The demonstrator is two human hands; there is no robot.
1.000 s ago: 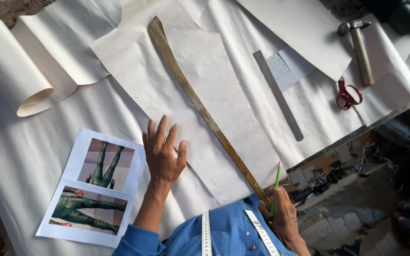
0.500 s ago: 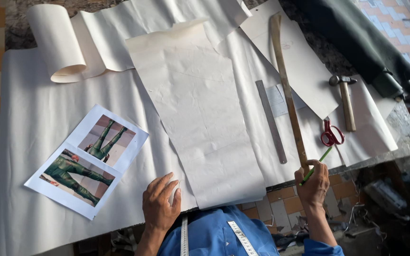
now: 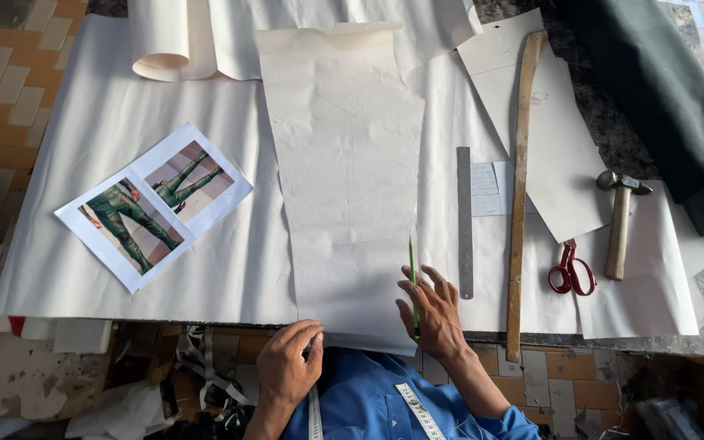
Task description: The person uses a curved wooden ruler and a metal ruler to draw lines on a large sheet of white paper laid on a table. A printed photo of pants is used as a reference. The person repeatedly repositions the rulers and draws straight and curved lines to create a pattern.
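A long cream paper pattern piece (image 3: 348, 163) lies lengthwise on the paper-covered table (image 3: 83, 244). My right hand (image 3: 431, 314) rests on the pattern's near right corner and holds a green pencil (image 3: 411, 273) that points away from me. My left hand (image 3: 288, 367) grips the pattern's near edge where it hangs over the table's front. A long curved wooden ruler (image 3: 521, 179) lies to the right of my right hand, apart from it. A steel ruler (image 3: 464, 220) lies between the pattern and the wooden ruler.
A printed sheet with two photos of green trousers (image 3: 152, 204) lies at the left. Red-handled scissors (image 3: 570, 269) and a hammer (image 3: 618, 220) lie at the right. Rolled paper (image 3: 160, 41) sits at the back; dark fabric (image 3: 662, 90) lies at the far right.
The wooden ruler has gone from lying across the pattern to lying right of the steel ruler, out of my right hand, which now rests on the pattern. My left hand slid back to the near edge.
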